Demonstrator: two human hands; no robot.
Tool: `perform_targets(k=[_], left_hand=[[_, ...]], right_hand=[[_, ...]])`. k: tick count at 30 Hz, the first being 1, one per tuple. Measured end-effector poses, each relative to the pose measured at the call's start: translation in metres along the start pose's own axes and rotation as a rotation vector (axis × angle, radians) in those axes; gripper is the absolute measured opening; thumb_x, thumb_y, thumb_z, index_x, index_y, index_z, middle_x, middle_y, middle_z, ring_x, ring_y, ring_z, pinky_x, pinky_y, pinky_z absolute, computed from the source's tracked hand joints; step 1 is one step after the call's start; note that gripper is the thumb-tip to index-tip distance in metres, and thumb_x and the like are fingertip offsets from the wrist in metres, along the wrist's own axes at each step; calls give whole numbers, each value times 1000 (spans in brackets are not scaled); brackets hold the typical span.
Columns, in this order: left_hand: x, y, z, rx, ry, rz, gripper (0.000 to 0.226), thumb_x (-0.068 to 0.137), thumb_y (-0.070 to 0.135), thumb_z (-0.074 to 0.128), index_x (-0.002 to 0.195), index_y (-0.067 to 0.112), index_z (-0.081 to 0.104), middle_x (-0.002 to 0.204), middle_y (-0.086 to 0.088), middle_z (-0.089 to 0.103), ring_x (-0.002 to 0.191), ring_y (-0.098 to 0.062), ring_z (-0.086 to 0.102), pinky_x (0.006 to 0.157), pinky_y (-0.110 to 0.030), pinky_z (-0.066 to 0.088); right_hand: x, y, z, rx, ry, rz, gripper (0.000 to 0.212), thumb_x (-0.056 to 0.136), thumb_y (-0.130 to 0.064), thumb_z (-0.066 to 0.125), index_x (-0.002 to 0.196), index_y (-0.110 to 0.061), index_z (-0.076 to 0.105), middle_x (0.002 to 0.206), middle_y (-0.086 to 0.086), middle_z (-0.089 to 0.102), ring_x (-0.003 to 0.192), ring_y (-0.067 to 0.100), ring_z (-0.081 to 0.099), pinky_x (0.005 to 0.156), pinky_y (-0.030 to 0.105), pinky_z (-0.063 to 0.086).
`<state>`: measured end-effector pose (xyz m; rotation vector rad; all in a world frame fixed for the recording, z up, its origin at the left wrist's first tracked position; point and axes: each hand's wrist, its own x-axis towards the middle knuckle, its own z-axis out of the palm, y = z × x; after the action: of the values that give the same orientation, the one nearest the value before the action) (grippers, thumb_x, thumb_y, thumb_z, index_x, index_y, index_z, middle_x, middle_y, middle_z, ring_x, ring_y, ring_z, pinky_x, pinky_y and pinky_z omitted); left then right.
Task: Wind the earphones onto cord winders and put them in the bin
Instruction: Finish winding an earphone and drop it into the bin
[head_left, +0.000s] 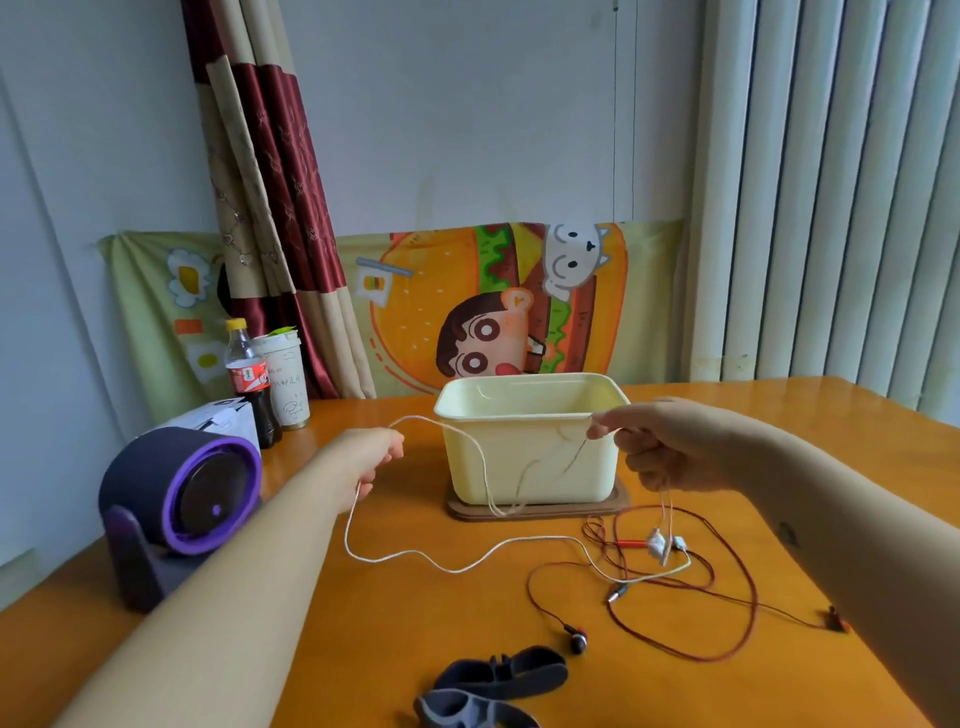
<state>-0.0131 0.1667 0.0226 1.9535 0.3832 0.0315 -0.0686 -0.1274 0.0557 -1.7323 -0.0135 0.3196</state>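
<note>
Left hand: your left hand is stretched out over the surface's left-centre, forearm running from the near left corner; the fingers are curled in and pinching the white earphone cord.
Right hand: your right hand is raised in front of the bin's right near corner, arm coming in from the right edge; thumb and forefinger are pressed together on the same cord, the other fingers folded loosely below.
White earphones: the white earphones run as a slack line between your two hands, sagging in front of the bin; another stretch drops from the left hand and loops across the surface to the right, and the earbuds dangle under the right hand.
Red earphones: the red earphones lie loose in tangled loops on the surface, right of centre and nearer you than the bin, with one dark earbud near the winders.
Cord winders: two dark grey cord winders lie at the near edge, centre, touching or overlapping each other.
Bin: the pale yellow bin stands upright on a brown mat at the surface's centre, far from you.
Surface: the orange wooden surface carries a purple speaker on the left, and a cola bottle and a paper cup at the far left.
</note>
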Motion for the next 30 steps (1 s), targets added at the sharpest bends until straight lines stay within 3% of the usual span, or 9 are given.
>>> perform_targets(k=[3,5,7,10,13,17,21,25,30], left_hand=[[-6,-3,5,150,-79,14,54,88,2,52,139,20,51,147,-11,42,131,-29,42,102,-45,40],[-13,-9,5,373,-171,55,62,90,-2,48,147,23,41,155,-10,33,141,-31,32,110,-50,33],[-17,-17,5,651,-184,158,61,92,-4,43,147,23,40,155,-9,33,141,-29,34,110,-42,34],[-28,-20,9,821,-101,393,47,93,-3,41,129,22,56,140,-5,50,126,-23,50,102,-32,44],[-53,-17,21,918,-391,566,17,96,18,54,103,30,62,113,6,62,99,-10,59,88,-27,49],[-85,-17,42,1191,-843,433,21,89,46,64,103,30,64,102,10,66,92,-7,64,86,-29,53],[-89,-17,54,1202,-869,412,31,83,45,72,104,24,64,105,6,66,99,-13,63,76,-23,48],[-90,-18,60,1217,-876,401,42,84,40,73,118,21,58,113,4,64,105,-16,62,92,-32,50],[-88,-21,61,1134,-907,380,46,87,31,72,128,17,56,125,-1,64,103,-15,58,88,-27,48]], right_hand=[[2,3,16,130,-86,-14,7,92,-14,56,87,-10,58,53,-4,32,43,7,26,44,19,27],[2,5,24,231,-125,-33,10,86,-15,58,95,-10,58,54,-5,31,43,6,25,45,19,26],[1,8,29,306,-138,-53,24,79,-17,62,101,-11,56,54,-5,29,44,5,23,45,19,26],[-1,11,36,362,-133,-80,16,92,-17,53,105,-11,60,54,-6,27,44,5,21,43,18,25],[0,12,42,384,-117,-88,18,93,-18,51,107,-12,61,52,-6,25,43,5,19,42,19,24],[-1,11,47,344,-113,-91,18,90,-19,53,104,-13,61,52,-6,25,45,6,17,46,19,21],[-3,14,46,318,-118,-86,28,78,-21,60,106,-15,60,49,-7,28,42,5,20,48,19,21],[-3,16,44,338,-94,-83,35,78,-19,61,113,-13,59,51,-6,29,45,6,20,47,19,23],[-2,11,45,301,-1,-76,18,92,-15,53,107,-12,62,53,-5,28,49,8,18,46,20,23]])
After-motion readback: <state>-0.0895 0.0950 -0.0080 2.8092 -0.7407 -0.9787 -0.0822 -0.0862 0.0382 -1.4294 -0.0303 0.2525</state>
